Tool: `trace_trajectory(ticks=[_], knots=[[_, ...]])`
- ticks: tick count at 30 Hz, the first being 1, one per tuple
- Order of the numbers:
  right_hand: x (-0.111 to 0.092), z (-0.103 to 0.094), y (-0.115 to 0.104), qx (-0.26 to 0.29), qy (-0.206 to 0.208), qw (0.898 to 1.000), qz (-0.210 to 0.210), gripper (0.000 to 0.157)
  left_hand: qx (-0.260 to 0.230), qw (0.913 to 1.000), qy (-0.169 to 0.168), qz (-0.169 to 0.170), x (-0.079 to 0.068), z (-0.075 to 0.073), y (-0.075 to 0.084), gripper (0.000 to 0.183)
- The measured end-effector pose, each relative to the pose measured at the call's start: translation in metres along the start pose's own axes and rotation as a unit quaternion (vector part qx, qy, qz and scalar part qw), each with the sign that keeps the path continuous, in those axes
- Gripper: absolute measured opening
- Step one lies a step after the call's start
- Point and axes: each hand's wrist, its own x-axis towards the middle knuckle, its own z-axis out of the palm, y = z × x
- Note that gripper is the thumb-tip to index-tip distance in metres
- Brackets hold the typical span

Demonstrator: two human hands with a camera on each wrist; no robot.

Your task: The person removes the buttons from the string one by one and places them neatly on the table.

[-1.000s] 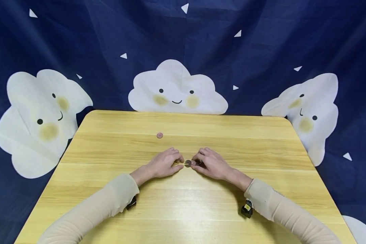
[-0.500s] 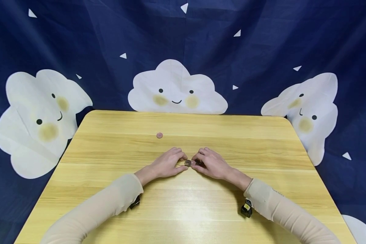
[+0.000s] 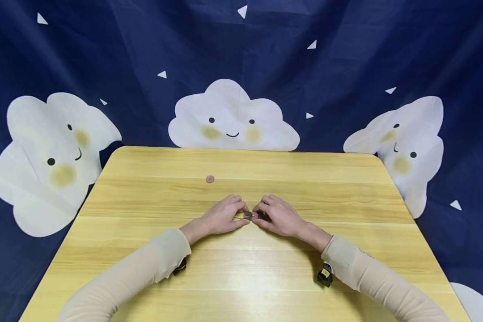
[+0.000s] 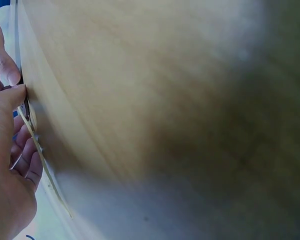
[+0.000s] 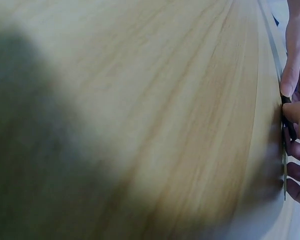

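A dark brown button point(image 3: 247, 215) and a pink button point(image 3: 255, 215) overlap between the two hands, close over the wooden table. A thin yellow cord point(image 4: 46, 167) runs from the brown button back under the left palm. The left hand point(image 3: 223, 215) pinches the brown button, thumb at the near rim and forefinger at the far rim. With thumb and forefinger the right hand point(image 3: 279, 216) grips the pink button. Something dark point(image 3: 264, 216) shows behind it under the right fingers, mostly hidden. In the right wrist view a dark disc point(image 5: 290, 125) stands on edge by the fingertips.
Another pink button point(image 3: 210, 179) lies on the table point(image 3: 241, 268) farther back, left of centre. A blue curtain point(image 3: 137, 53) with cloud prints hangs behind the table's far edge. Black wrist cameras sit under both sleeves.
The left hand has slid right along the cord, and its fingertips now reach the brown button's rim. The right hand and the loose pink button have stayed in place.
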Motion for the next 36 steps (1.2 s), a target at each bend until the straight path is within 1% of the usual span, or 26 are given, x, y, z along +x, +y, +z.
trace_trajectory(ticks=[10, 18, 27, 36], knots=[[0.000, -0.001, 0.001, -0.003, 0.000, 1.000, -0.001, 0.024, -0.003, 1.0000, 0.001, 0.005, 0.001, -0.001, -0.001, 0.029], [0.000, -0.001, 0.001, -0.002, -0.003, 1.000, 0.000, 0.025, -0.006, 0.9999, 0.006, 0.014, -0.001, -0.002, -0.005, 0.028], [0.000, -0.001, 0.001, -0.007, -0.003, 1.000, 0.000, 0.025, -0.007, 0.9999, 0.008, 0.013, -0.006, -0.004, -0.010, 0.029], [0.000, 0.000, 0.000, -0.007, -0.002, 1.000, -0.003, 0.026, -0.002, 0.9999, 0.012, 0.003, -0.011, -0.004, -0.016, 0.029]])
